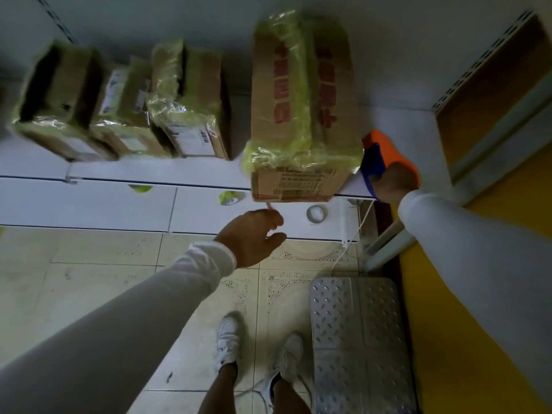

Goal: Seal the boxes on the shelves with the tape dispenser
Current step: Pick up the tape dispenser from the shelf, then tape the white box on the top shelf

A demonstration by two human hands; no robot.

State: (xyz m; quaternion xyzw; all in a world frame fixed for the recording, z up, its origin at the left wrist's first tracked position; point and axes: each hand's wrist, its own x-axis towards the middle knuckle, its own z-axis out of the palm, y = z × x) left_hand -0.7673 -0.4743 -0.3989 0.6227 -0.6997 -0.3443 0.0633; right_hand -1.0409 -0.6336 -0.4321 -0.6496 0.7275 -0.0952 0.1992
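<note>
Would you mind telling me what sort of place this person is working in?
Probably a stockroom or shop storage area: taped cardboard boxes sit on white metal shelves, a spare tape roll lies on the lower shelf, and a metal step platform stands on the tiled floor.

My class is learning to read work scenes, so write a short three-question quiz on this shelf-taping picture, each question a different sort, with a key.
1. True or false: the right hand holds the orange and blue tape dispenser.
2. Which box sticks out over the shelf edge? A) the large box with red print B) the far-left box
3. Fill in: a loose roll of tape lies on the ___ shelf.

Key: 1 true; 2 A; 3 lower
</note>
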